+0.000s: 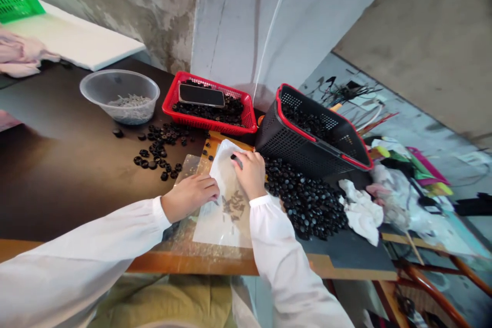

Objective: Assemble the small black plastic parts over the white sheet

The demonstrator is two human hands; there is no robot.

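Note:
A clear plastic bag (225, 200) with small dark bits inside lies on the table edge in front of me. My left hand (190, 195) rests closed on the bag's left edge, fingers curled onto the plastic. My right hand (250, 171) presses on the bag's upper right, fingers pinched around a small black part (235, 158). A big heap of black round parts (307, 197) lies just right of my right hand. A smaller scatter of black parts (159, 151) lies left of the bag.
A clear bowl (120, 95) of small metal pieces stands at the back left. A red basket (209, 102) holds black parts and a phone. A black basket (313, 130) leans tilted at the right. Crumpled cloth (361, 210) and clutter lie at the right.

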